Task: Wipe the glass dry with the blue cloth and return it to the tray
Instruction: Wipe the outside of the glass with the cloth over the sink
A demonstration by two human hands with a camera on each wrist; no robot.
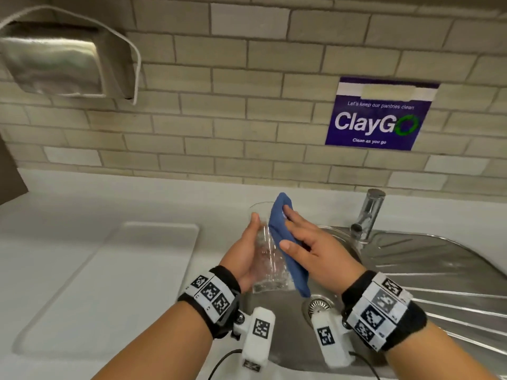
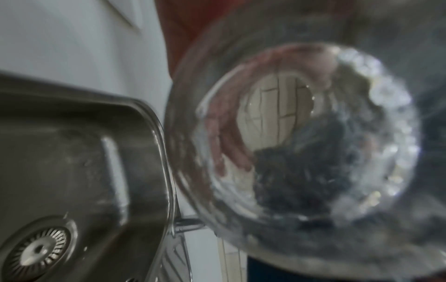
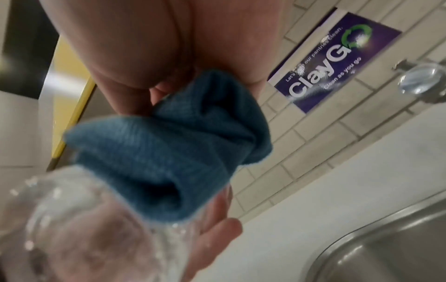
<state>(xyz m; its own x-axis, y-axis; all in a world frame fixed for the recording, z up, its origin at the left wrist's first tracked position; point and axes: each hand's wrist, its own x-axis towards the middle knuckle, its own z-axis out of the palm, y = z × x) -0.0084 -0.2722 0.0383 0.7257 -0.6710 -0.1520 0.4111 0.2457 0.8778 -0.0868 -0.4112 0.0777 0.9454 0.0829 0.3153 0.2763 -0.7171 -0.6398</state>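
A clear wet glass (image 1: 267, 259) is tilted over the sink's left edge, base toward me and rim pointing away. My left hand (image 1: 247, 250) grips it from the left, fingers curled round its wall. A folded blue cloth (image 1: 279, 223) lies along the glass's right side, held there by my right hand (image 1: 307, 242) with thumb and fingers over it. The left wrist view looks up into the glass base (image 2: 301, 143). In the right wrist view the bunched cloth (image 3: 169, 152) meets the glass (image 3: 72, 229). A white tray (image 1: 109, 270) sits on the counter at left.
Below the hands lies a steel sink (image 1: 288, 338) with its drain (image 1: 319, 305); a tap (image 1: 367, 212) stands behind it. A ribbed drainboard (image 1: 439, 270) runs to the right. On the tiled wall hang a steel dispenser (image 1: 63, 58) and a purple sign (image 1: 378, 116).
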